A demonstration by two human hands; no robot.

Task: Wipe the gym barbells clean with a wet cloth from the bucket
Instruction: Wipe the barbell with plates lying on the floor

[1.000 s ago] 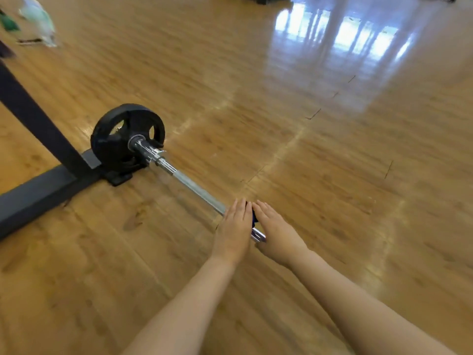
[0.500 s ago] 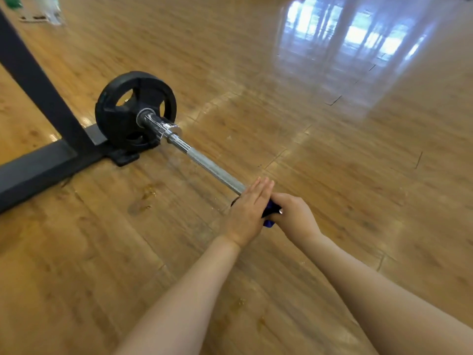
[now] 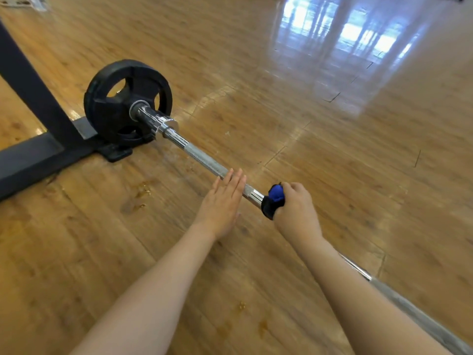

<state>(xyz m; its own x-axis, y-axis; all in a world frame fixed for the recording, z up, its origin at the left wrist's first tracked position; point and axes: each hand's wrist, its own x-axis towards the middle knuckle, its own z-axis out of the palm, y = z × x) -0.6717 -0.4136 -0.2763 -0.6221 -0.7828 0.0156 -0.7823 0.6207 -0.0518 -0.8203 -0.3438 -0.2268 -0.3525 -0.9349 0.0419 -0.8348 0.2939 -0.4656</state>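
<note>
A chrome barbell [image 3: 202, 157] lies low over the wooden floor, running from a black weight plate [image 3: 120, 103] at the upper left to the lower right corner. My right hand [image 3: 297, 211] grips a blue and black cloth [image 3: 275, 198] wrapped round the bar. My left hand [image 3: 222, 201] rests flat on the bar just left of the cloth, fingers straight and together. The bucket is not in view.
A black metal rack frame [image 3: 33, 147] stands at the left, its foot against the plate. Small wet spots [image 3: 140, 193] mark the floor under the bar. Glossy wooden floor [image 3: 332, 139] stretches to the right and beyond.
My right hand has slid the cloth along the bar towards me, away from my left hand, baring a short stretch of chrome between them. The camera has moved closer.
</note>
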